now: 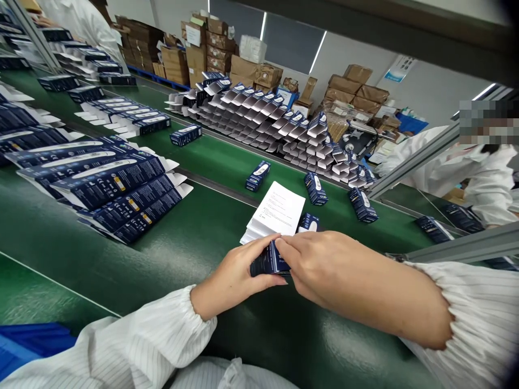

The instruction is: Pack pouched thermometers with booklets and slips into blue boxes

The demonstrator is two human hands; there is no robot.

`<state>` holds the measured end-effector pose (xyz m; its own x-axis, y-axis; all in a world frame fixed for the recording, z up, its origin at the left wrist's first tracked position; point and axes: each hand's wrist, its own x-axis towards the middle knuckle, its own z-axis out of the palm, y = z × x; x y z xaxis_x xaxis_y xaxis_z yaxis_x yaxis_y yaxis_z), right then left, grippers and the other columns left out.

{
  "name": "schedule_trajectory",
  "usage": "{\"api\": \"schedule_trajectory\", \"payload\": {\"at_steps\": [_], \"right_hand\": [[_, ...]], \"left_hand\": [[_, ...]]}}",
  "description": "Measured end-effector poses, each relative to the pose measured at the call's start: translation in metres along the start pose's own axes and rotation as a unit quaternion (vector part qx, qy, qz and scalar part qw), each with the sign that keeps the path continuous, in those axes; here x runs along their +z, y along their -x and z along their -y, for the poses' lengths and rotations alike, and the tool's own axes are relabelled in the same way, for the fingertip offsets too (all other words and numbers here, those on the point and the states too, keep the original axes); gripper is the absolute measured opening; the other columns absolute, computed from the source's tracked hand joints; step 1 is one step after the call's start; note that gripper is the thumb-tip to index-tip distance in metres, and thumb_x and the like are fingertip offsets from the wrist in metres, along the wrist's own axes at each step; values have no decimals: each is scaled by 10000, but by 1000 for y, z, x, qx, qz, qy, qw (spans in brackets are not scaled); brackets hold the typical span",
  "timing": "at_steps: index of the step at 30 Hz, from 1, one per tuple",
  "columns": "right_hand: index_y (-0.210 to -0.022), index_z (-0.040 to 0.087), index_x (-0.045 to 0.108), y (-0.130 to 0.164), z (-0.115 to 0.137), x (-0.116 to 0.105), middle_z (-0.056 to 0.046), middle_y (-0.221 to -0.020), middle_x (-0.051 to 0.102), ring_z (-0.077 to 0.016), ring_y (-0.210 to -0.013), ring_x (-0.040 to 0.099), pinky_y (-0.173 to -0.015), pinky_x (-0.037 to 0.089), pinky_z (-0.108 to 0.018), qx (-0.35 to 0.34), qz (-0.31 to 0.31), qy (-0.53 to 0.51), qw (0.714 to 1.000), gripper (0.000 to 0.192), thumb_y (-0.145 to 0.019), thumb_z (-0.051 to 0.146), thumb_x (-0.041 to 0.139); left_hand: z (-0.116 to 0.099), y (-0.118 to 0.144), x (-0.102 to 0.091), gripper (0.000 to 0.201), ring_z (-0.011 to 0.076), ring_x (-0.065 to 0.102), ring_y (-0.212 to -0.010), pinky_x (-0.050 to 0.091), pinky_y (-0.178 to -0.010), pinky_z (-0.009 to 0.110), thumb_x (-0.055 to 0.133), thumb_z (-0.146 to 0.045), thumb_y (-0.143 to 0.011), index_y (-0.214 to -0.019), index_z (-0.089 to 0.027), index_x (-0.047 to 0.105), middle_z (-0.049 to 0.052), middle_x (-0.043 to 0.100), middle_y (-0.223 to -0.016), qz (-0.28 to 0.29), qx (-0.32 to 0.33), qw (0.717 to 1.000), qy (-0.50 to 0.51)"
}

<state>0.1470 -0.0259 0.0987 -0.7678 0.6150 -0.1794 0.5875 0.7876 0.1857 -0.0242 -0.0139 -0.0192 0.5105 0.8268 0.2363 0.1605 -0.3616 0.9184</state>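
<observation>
Low over the green belt (194,237), a small dark blue carton (271,261) lies with its long axis running left to right, its open end facing the right hand (324,265). Left hand (235,275) fingers pinch its left end; right fingertips press together at the flap. Both hands hide most of it. Just behind lies a stack of white leaflets (276,213).

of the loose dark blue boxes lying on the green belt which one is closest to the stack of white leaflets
The dark blue box touching the right edge of the stack of white leaflets, just above the right hand. The other loose boxes lie apart, farther up the green belt.
</observation>
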Motion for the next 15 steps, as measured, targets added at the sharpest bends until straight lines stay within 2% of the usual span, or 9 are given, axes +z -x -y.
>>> {"api": "schedule_trajectory", "payload": {"at_steps": [4, 6, 7, 9, 10, 12, 15], "right_hand": [[-996, 146, 637, 8, -19, -10, -29, -735, 663, -169, -583, 619, -523, 440, -261, 25, -29, -125, 991, 223, -808, 84, 534], [-1125, 190, 611, 15, -29, -6, -23, -836, 689, -167, -662, 651, -591, 491, -254, 70, -71, -213, 972, 289, -859, 141, 510], [-1201, 209, 576, 18, -31, 0, -31, -931, 693, -179, -745, 666, -643, 519, -264, 99, -99, -267, 954, 329, -877, 193, 519], [-1302, 227, 501, 23, -27, 21, -58, -1140, 645, -217, -949, 649, -777, 550, -319, 168, -164, -391, 890, 415, -897, 309, 541], [-1320, 234, 483, 24, -20, 35, -64, -1221, 605, -230, -1042, 616, -842, 544, -350, 201, -198, -457, 843, 435, -906, 352, 542], [-1301, 254, 502, 21, 0, 65, -49, -1304, 548, -235, -1175, 536, -962, 488, -399, 252, -251, -565, 744, 384, -940, 384, 498], [-1343, 285, 461, 7, 37, 102, -29, -1394, 458, -233, -1302, 396, -1083, 355, -449, 281, -310, -651, 633, 397, -971, 421, 434]], "left_hand": [[-2, 1, -1, 665, 233, 513, -1218, 402, -1044, 369, 717, -366, -747, -1345, -291, 434, 30, 545, -1339, 22, 8, 1000, 4], [-2, 3, -2, 651, 243, 519, -1206, 403, -1037, 387, 710, -360, -756, -1342, -301, 432, 30, 553, -1325, 22, 4, 1000, 11], [-2, 4, -2, 640, 244, 510, -1214, 397, -1042, 392, 702, -351, -766, -1342, -302, 427, 29, 548, -1329, 18, -2, 1000, 17], [-1, 7, 1, 617, 240, 463, -1260, 368, -1069, 390, 660, -337, -806, -1362, -305, 394, 25, 506, -1372, 3, -15, 999, 35], [-1, 9, 3, 607, 237, 424, -1294, 342, -1090, 388, 621, -339, -837, -1384, -303, 361, 26, 465, -1409, -5, -20, 999, 48], [1, 13, 11, 559, 229, 339, -1353, 278, -1132, 384, 497, -371, -909, -1424, -296, 293, 27, 371, -1475, -21, -20, 996, 80], [1, 18, 26, 511, 215, 240, -1398, 209, -1166, 385, 314, -413, -966, -1451, -276, 231, 26, 275, -1520, -31, -16, 991, 130]]}}
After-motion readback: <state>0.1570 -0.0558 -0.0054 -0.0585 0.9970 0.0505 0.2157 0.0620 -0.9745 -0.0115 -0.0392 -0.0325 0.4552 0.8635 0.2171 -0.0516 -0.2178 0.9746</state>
